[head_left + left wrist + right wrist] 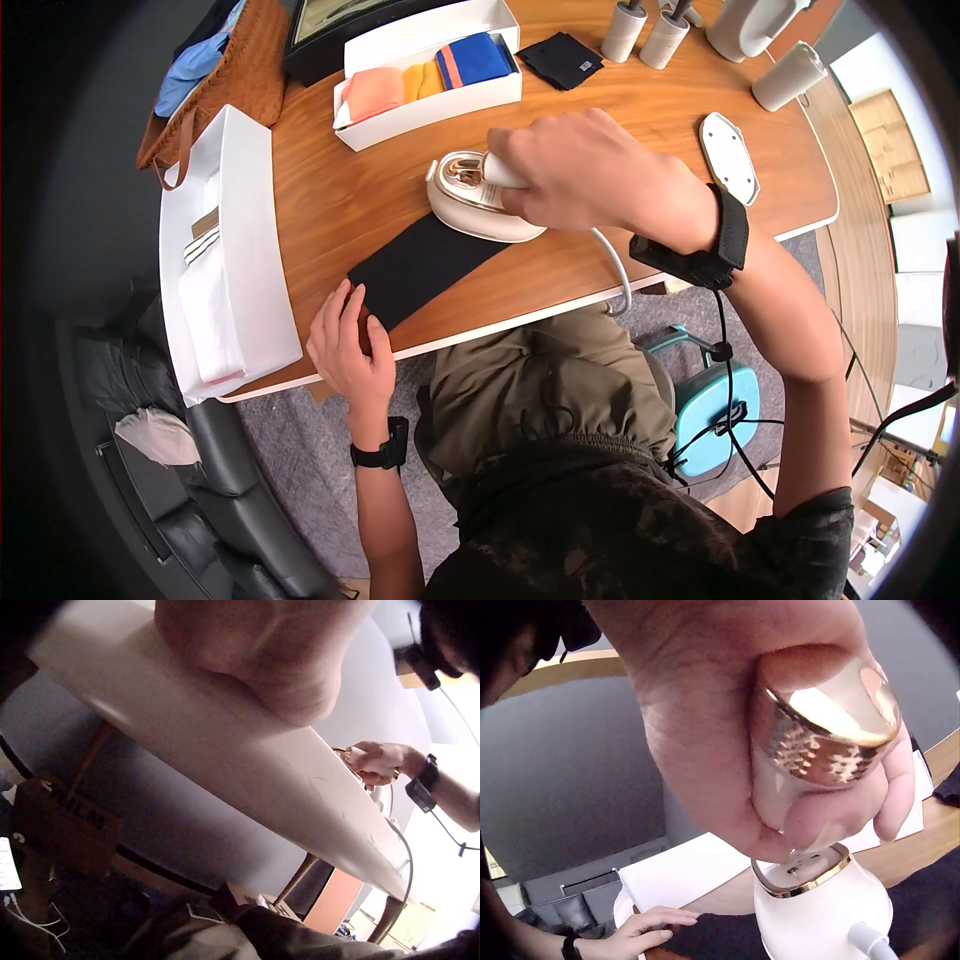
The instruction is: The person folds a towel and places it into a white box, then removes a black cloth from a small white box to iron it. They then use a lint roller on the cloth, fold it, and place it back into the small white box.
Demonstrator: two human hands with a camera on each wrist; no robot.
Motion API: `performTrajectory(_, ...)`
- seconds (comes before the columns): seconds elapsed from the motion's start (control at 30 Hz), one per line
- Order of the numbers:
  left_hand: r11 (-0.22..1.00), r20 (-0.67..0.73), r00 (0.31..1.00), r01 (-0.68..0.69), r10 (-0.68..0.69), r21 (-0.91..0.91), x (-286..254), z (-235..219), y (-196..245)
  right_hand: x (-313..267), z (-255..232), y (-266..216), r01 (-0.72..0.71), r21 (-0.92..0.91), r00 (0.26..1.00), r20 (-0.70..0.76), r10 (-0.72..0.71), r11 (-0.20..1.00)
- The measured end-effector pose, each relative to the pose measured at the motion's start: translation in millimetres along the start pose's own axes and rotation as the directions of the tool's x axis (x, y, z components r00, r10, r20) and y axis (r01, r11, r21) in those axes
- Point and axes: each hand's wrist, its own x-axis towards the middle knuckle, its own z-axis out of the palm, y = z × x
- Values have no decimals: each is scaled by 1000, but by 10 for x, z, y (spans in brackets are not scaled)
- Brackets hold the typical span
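Observation:
A long folded black cloth (425, 270) lies slantwise on the wooden tabletop (320, 230). On its far end sits a small white iron (490, 222) with gold trim. My right hand (610, 175) grips the iron's handle, fingers wrapped around it; the right wrist view shows the handle's gold end cap (829, 720) beside the palm. At the cloth's near left corner, the fingertips of my left hand (350, 345) rest on its edge, fingers extended. In the left wrist view the heel of that hand fills the top, its fingers hidden.
A long white box (250, 250) with white folded items stands at the left. Behind, another white box (440, 115) holds folded coloured cloths, beside a black folded cloth (562, 60). A white tray-like base (730, 158) lies at the right. The iron's cord (622, 270) loops over the front edge.

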Motion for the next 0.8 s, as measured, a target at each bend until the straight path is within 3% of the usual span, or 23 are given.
performTrajectory(0.33, 1000, 5, 1000, 1, -1, -1, 4, 6, -7, 6, 58, 16, 65, -24, 995, -76, -67, 998)
performTrajectory(0.73, 1000, -5, 1000, -9, 9, 8, 5, 6, -3, 154, 57, 77, 19, 25, 994, -110, -16, 1000)
performTrajectory(0.8, 1000, -6, 1000, -7, 7, 6, 1, 4, -5, 142, 27, 62, 7, 2, 998, -56, -7, 1000)
